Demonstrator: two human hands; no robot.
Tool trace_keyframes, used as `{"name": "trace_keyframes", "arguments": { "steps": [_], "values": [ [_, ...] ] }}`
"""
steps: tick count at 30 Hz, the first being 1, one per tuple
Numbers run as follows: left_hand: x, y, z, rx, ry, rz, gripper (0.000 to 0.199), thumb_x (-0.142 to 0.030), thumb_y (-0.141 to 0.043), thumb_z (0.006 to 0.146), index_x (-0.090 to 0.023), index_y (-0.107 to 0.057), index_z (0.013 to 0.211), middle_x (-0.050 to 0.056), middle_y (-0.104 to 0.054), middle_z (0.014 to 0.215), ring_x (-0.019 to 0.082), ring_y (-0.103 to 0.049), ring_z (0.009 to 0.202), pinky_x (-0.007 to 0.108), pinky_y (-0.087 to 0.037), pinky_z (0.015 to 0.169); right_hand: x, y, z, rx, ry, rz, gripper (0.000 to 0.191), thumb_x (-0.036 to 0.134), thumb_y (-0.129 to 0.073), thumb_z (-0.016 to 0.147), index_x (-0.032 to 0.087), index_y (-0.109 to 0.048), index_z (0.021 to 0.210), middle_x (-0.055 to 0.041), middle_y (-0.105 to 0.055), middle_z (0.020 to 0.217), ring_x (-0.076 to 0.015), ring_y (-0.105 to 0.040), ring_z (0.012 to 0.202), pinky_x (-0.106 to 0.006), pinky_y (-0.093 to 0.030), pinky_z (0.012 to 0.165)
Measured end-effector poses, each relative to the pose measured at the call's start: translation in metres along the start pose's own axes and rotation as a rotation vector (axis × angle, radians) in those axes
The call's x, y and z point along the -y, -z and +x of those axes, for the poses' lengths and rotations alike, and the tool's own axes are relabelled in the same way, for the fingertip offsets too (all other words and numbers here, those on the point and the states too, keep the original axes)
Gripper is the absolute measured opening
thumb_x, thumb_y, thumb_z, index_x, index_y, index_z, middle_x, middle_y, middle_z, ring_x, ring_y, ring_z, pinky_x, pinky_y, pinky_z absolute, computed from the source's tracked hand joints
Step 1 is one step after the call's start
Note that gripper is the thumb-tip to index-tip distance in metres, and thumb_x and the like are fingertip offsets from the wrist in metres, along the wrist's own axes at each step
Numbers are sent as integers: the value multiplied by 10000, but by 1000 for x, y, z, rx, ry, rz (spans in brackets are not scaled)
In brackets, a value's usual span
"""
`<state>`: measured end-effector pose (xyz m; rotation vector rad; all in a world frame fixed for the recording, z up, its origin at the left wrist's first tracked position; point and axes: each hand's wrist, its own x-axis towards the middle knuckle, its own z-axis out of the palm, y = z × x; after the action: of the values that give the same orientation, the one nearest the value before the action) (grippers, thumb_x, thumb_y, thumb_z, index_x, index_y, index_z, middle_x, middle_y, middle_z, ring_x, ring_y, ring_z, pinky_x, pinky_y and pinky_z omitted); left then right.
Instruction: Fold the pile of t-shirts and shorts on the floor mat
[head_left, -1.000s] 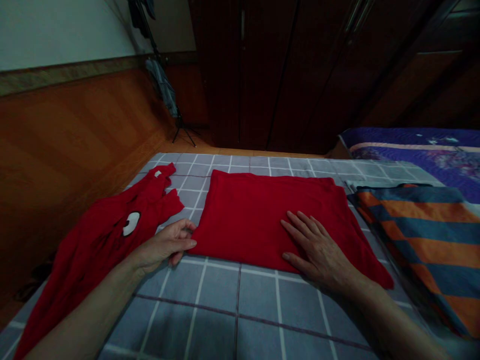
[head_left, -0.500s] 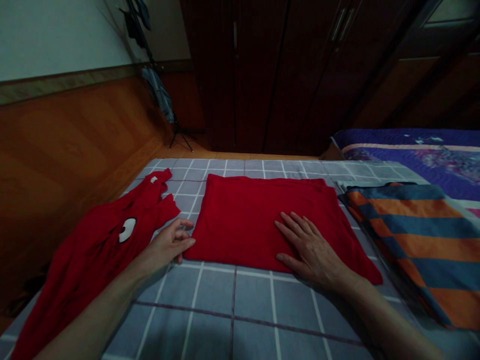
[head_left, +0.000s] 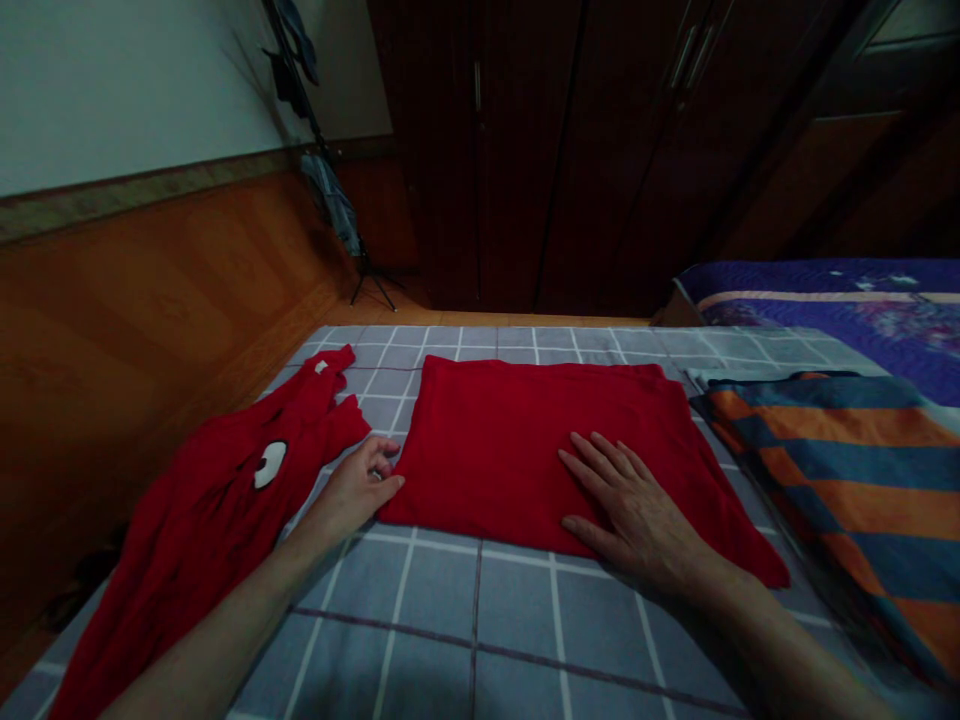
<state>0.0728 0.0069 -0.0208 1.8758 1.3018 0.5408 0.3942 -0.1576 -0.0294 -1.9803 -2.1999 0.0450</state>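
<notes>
A folded red cloth [head_left: 495, 440] lies flat on the grey checked bed cover [head_left: 442, 590]. My right hand [head_left: 626, 500] rests palm down on its right part, fingers spread. At the cloth's left edge is my left hand [head_left: 364, 485], its thumb touching the near left corner and its fingers curled loosely, with a gap between thumb and fingers. Another red garment [head_left: 217, 490] with a white eye patch lies crumpled beside my left forearm.
An orange and blue striped cloth [head_left: 847, 480] lies at the right. Beyond it is a bed with a purple cover [head_left: 795, 285]. A dark wardrobe [head_left: 525, 160] and a coat stand [head_left: 319, 140] stand behind.
The whole view has shifted slightly, so things appear a little further right. Both hands keep nearly the same places on the red cloth.
</notes>
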Motion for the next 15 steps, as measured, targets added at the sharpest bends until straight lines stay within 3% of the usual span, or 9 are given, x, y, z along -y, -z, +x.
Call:
{"name": "trace_keyframes", "arguments": {
  "steps": [3,5,7,10,13,15],
  "values": [
    [-8,-7,-8,-154,-246,313,377,-278,-559,781,-200,-517,1148,65,-599,1083,199,-634,847,345,-516,750,1,2,0,7,1,9,664,572,-436,895,205,-353,1442,-105,-261,1516,-314,-199,1395,-555,-246,1099],
    [-13,-13,-14,-162,-502,485,428,-252,-481,864,-215,-460,1290,98,-484,1349,246,-510,1194,421,-416,996,3,5,0,12,-1,14,669,566,-450,890,200,-355,1442,-104,-273,1512,-312,-199,1396,-549,-234,1106],
    [-14,-17,-18,-54,-690,651,481,-228,-415,907,-225,-387,1387,79,-401,1455,251,-327,1358,467,-284,1103,4,7,0,18,-11,21,675,564,-463,884,192,-363,1438,-109,-276,1510,-315,-196,1396,-545,-223,1111],
    [-6,-13,-20,121,-720,857,525,-266,-393,922,-216,-327,1441,70,-382,1478,263,-290,1381,501,-281,1098,7,11,0,29,-31,43,684,554,-493,872,184,-373,1434,-122,-259,1514,-321,-188,1397,-537,-214,1115],
    [-6,-7,-21,142,-676,914,512,-300,-421,908,-193,-397,1408,90,-405,1461,281,-332,1360,532,-274,1096,9,15,-1,45,-42,66,695,548,-512,862,182,-369,1436,-129,-258,1513,-321,-185,1397,-532,-199,1120],
    [-19,-13,-23,136,-713,883,480,-287,-412,916,-208,-430,1389,76,-424,1451,269,-325,1365,523,-252,1113,9,17,-1,50,-43,71,697,550,-507,864,178,-366,1437,-131,-261,1512,-317,-185,1398,-529,-189,1123]
  ]
}}
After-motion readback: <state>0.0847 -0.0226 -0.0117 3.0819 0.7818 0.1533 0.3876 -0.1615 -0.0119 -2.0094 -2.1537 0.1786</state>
